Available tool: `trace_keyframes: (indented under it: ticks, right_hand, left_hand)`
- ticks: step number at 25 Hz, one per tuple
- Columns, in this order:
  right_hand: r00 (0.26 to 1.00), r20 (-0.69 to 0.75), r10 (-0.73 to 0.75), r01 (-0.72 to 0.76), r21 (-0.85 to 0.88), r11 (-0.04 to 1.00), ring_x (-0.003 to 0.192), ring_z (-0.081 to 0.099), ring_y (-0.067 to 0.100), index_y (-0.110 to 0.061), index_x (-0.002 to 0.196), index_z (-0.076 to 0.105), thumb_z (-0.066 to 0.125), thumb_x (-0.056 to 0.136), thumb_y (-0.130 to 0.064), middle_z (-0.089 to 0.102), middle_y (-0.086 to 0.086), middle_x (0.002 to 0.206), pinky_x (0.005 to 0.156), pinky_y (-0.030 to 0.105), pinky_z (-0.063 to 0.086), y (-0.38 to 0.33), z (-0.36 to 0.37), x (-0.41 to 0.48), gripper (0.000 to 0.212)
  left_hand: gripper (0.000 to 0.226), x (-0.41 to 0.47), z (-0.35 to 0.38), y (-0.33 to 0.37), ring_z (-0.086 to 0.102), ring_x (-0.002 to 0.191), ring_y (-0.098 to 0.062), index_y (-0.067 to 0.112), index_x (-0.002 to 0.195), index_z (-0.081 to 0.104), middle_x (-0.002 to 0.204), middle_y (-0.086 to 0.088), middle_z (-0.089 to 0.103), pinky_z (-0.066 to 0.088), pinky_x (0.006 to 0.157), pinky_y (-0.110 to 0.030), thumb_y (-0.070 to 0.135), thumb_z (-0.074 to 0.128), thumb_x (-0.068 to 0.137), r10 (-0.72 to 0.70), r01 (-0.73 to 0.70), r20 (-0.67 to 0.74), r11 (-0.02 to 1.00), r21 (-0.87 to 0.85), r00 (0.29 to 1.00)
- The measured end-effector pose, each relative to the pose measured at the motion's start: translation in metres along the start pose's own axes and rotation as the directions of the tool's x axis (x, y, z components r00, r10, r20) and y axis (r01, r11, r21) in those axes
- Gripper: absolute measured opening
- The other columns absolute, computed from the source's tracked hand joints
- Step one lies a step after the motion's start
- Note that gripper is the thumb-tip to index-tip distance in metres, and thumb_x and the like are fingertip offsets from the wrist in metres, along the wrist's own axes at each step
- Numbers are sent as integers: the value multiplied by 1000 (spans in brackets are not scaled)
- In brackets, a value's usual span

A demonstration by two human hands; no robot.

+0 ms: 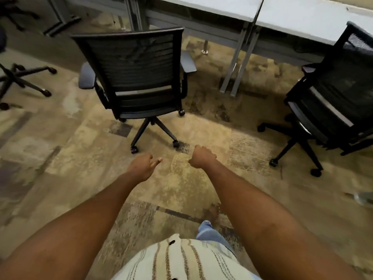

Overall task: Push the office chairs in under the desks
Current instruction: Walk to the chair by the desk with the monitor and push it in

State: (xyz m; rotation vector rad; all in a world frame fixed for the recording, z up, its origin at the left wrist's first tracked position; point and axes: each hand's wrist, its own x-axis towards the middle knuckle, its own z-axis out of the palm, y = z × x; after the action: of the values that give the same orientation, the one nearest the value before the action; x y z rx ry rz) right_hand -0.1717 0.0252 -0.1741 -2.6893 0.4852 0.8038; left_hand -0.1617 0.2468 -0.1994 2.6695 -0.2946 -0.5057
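A black mesh-backed office chair with grey armrests stands in front of me, its back towards me, out on the carpet short of the grey desk. A second black chair stands at the right, turned sideways beside another desk. My left hand is stretched forward below the middle chair's wheeled base, fingers mostly curled with one sticking out, holding nothing. My right hand is a closed fist beside it, also empty. Neither hand touches a chair.
Grey desk legs stand between the two chairs. A third chair's wheeled base is at the left edge, and another dark chair base sits at the top left. Patterned beige carpet covers the floor. My foot shows below.
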Motion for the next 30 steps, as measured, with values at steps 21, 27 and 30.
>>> trace_keyframes:
  ticks: [21, 27, 30]
  right_hand:
    - [752, -548, -366, 375, -102, 922, 126, 44, 36, -11, 138, 39, 69, 87, -41, 44, 15, 137, 99, 47, 41, -287, -164, 84, 66]
    - [727, -596, -343, 321, -146, 936, 146, 18, 34, -8, 153, 16, 68, 89, -36, 18, 18, 158, 118, 48, 20, -283, -229, 145, 87]
    - [756, -553, -350, 301, -181, 936, 149, 10, 33, -9, 154, 12, 70, 88, -35, 12, 16, 161, 121, 49, 12, -279, -246, 172, 91]
  left_hand:
    - [41, 145, -258, -71, 56, 102, -31, 8, 105, 55, 107, -13, 58, 51, 85, -43, 42, 65, 84, -59, 102, -587, 994, 40, 808]
    - [65, 230, -304, -69, 48, 115, -32, 8, 123, 50, 121, -14, 51, 42, 99, -42, 51, 69, 79, 26, 98, -653, 983, 153, 757]
    - [76, 262, -320, -75, 48, 117, -31, 9, 122, 50, 121, -13, 52, 39, 101, -43, 62, 71, 71, 87, 75, -614, 970, 233, 784]
